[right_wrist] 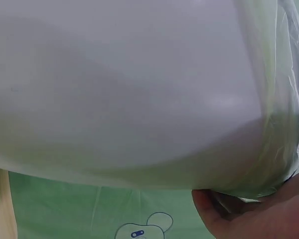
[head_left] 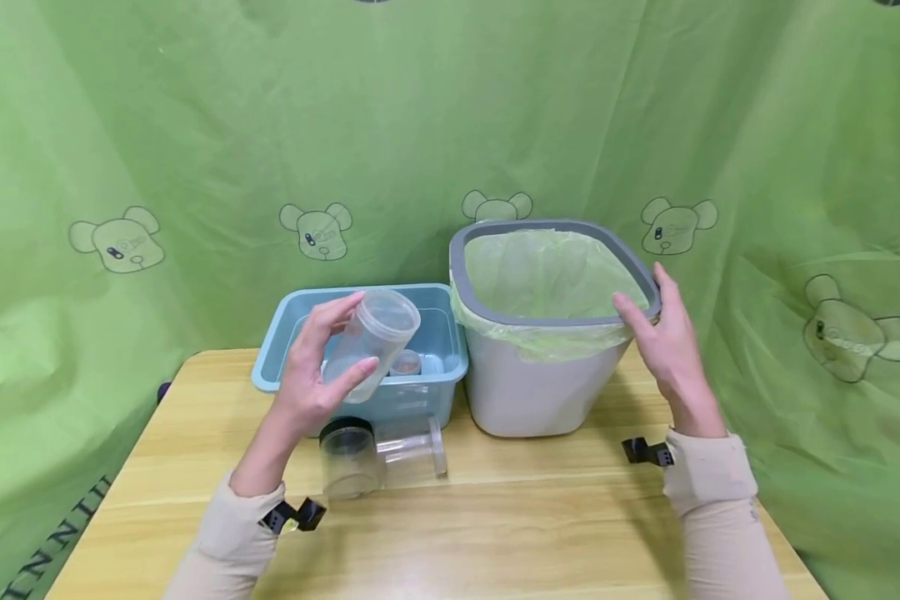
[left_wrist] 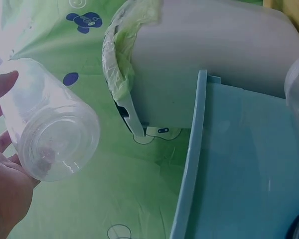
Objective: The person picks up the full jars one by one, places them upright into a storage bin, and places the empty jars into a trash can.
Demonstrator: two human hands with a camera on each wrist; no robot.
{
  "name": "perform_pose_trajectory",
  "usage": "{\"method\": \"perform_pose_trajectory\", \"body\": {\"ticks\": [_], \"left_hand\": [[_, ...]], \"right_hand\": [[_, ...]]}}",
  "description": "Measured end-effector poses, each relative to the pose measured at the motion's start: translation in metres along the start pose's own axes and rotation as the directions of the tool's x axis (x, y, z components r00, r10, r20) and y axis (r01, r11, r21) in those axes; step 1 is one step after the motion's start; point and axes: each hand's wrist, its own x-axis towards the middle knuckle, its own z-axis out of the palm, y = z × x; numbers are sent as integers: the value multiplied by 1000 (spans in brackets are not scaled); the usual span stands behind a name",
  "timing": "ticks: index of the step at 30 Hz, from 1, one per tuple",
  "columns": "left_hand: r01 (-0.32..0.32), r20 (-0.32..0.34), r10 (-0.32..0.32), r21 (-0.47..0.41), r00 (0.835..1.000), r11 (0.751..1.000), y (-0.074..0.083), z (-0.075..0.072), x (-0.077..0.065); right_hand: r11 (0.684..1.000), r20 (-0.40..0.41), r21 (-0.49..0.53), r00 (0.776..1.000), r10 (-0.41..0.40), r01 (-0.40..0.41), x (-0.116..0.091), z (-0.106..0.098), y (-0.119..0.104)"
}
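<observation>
Translucent jar (head_left: 378,333) is gripped by left hand (head_left: 311,379), above basin rim (head_left: 273,387), not yet set down; bin (head_left: 532,392) is clamped by right hand (head_left: 667,342); one container (head_left: 406,362) is seen inside, two jars (head_left: 412,454) on table (head_left: 540,525).

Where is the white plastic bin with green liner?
Head view, right of centre: the bin is beside the blue rectangular plastic tub, the right hand on its rim.

A colourless, see-through jar (head_left: 367,350). A pale grey bin (head_left: 536,396) with a darker grey rim (head_left: 555,321) and a translucent light-green liner (head_left: 551,271). A light blue basin (head_left: 423,403). A clear container (head_left: 351,473) with a black lid (head_left: 347,425). Yellow-tan counter (head_left: 495,533), streaked with wood grain. Green curtain (head_left: 450,108) patterned with dark-outlined bear heads (head_left: 317,235). Beige sleeves (head_left: 228,537).
</observation>
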Motion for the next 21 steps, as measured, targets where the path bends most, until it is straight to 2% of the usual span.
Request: {"method": "perform_pose_trajectory", "body": {"ticks": [6,15,21], "left_hand": [[2,21,-2,2,1000,1000,0,7,16],[-13,62,14,-23,998,1000,-1,19,34],[-10,57,12,-40,998,999,-2,28,45]], "right_hand": [[1000,-38,28,999,10,-9,1,0,4],[997,-79,-69,997,20,-25,2,-1,5],[997,-81,-68,997,18,-24,3,-4,4]]}}
